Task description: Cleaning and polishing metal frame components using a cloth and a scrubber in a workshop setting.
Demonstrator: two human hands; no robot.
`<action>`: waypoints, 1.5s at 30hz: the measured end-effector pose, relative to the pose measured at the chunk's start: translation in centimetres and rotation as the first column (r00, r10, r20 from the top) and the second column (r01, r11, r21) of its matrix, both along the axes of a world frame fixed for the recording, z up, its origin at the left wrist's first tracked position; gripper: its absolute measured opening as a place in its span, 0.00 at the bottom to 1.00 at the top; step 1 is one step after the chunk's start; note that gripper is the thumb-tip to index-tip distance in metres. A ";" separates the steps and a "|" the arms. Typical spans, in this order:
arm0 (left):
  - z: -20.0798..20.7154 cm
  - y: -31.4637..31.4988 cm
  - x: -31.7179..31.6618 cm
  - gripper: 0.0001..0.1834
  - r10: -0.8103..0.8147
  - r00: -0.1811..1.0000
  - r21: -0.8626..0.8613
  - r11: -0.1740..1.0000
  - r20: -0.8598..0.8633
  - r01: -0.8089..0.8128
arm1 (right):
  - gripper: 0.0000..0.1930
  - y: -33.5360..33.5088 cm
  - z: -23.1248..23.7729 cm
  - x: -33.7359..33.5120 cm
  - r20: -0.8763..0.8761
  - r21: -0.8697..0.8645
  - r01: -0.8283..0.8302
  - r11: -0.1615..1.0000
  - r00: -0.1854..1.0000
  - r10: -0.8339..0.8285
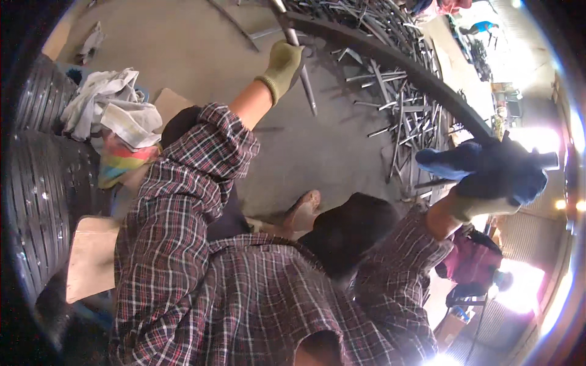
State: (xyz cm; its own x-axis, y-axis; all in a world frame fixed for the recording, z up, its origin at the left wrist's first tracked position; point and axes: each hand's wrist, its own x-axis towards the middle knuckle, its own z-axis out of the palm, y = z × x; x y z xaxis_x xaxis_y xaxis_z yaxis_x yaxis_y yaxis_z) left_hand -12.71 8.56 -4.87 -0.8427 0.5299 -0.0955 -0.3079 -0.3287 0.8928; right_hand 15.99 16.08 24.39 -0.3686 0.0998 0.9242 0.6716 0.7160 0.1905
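My left hand, in an olive knit glove, is raised ahead of me with its fingers wrapped round a thin metal tube. The tube crosses a long dark metal bar near the top; whether the two are joined I cannot tell. That bar slants down to the right, to my right hand, which is held out at the far right. Dark blue covers most of this hand, with an olive cuff below it. Its fingers close round the bar's right end, where a short stub sticks out beyond them.
A big heap of loose metal pieces covers the floor ahead and to the right. Dark stacked strips, white cloths and a cardboard piece are at my left. A person in maroon is at right, another in blue farther off.
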 end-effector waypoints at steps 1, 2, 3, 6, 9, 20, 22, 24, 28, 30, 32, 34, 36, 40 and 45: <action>-1.1 -0.2 -1.2 0.11 0.002 1.000 0.000 1.000 -0.006 -0.002 | 0.04 1.9 -0.3 0.9 -0.145 -0.192 -0.555 0.810 0.832 0.536; -0.1 0.6 -0.1 0.11 -0.026 1.000 -0.128 0.991 -0.005 0.026 | 0.07 1.8 0.0 0.6 -0.072 -0.124 -0.352 0.928 0.936 0.345; 0.9 1.0 0.8 0.11 -0.056 0.998 -0.255 0.966 -0.006 0.052 | 0.07 3.5 -0.8 1.3 -0.198 -0.175 -0.446 0.878 0.889 0.412; -0.4 -1.0 -2.3 0.12 0.129 0.925 -0.252 0.940 -0.358 -0.229 | 0.08 4.5 -5.9 0.4 -0.400 -0.365 -0.563 0.741 0.814 0.422; 7.1 -0.8 0.8 0.16 0.133 0.832 -0.321 0.880 -0.539 -0.349 | 0.09 6.3 -7.6 4.8 -0.097 -0.273 -0.333 0.903 0.943 0.319; 6.8 -2.5 4.9 0.09 -0.074 0.526 -0.271 0.911 -0.847 -0.309 | 0.10 9.7 -29.0 8.7 -0.879 -0.231 -0.972 0.048 0.187 -0.439; 7.4 -2.3 5.1 0.09 -0.103 0.547 -0.310 0.902 -0.831 -0.301 | 0.10 9.7 -27.9 8.9 -0.875 -0.299 -0.952 0.059 0.249 -0.416; 8.1 -1.8 5.6 0.10 -0.188 0.605 -0.402 0.884 -0.774 -0.239 | 0.08 9.9 -26.9 9.9 -0.885 -0.225 -0.974 0.024 0.194 -0.424; 10.1 -1.6 7.1 0.13 -0.011 0.440 -0.151 0.947 -0.898 -0.285 | 0.07 8.9 -25.2 9.4 -0.900 -0.176 -0.972 0.158 0.094 -0.426; 14.2 -2.2 9.1 0.16 0.019 0.375 -0.041 0.987 -0.927 -0.153 | 0.08 8.3 -24.0 10.0 -0.905 -0.241 -0.934 0.263 0.118 -0.409; 14.4 -2.1 9.1 0.18 0.002 0.335 -0.051 0.987 -0.942 -0.151 | 0.10 9.1 -25.0 10.8 -0.895 -0.205 -0.968 0.147 0.124 -0.429; 12.4 -1.5 8.7 0.16 -0.030 0.357 -0.107 0.975 -0.934 -0.197 | 0.11 10.7 -27.5 11.8 -0.840 -0.183 -0.981 -0.060 0.188 -0.508; 12.1 -0.6 8.3 0.14 0.049 0.466 -0.107 0.947 -0.883 -0.302 | 0.10 11.1 -28.4 11.4 -0.847 -0.248 -0.965 -0.084 0.258 -0.465; 10.3 -1.6 6.3 0.10 -0.002 0.510 -0.161 0.950 -0.860 -0.267 | 0.09 10.0 -27.0 9.6 -0.831 -0.218 -0.966 -0.139 0.258 -0.492; 9.0 -2.3 6.5 0.12 0.023 0.544 -0.154 0.949 -0.839 -0.277 | 0.11 11.4 -28.0 10.1 -0.888 -0.247 -0.967 -0.057 0.250 -0.386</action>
